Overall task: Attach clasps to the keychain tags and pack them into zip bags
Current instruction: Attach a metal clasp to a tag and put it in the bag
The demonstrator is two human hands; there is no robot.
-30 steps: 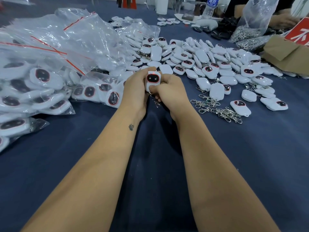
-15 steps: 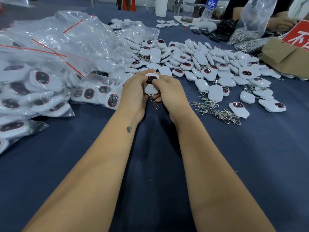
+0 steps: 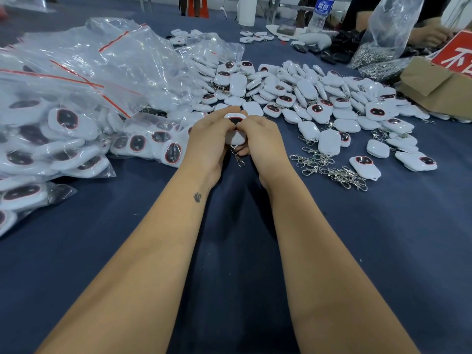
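Observation:
Both my hands meet at the table's middle around one white keychain tag (image 3: 234,129) with a dark, red-rimmed face. My left hand (image 3: 208,141) grips its left side; my right hand (image 3: 261,140) pinches its top with thumb and fingers. A silver clasp (image 3: 239,159) hangs from the tag's lower end between my wrists. Loose silver clasps (image 3: 329,169) lie in a heap to the right. A large pile of loose white tags (image 3: 306,98) spreads behind and to the right. Filled zip bags (image 3: 143,144) lie just left of my left hand.
A big heap of clear zip bags (image 3: 76,72) with red seal strips covers the left of the blue table (image 3: 255,226). A brown cardboard box (image 3: 434,85) and a bag of metal clasps (image 3: 378,54) stand at the far right, where another person's hand (image 3: 429,34) works. A water bottle (image 3: 319,14) stands behind.
The tag has tipped from upright to lying flatter between my hands, and my right thumb now covers part of its dark face. The clasp now dangles visibly below it.

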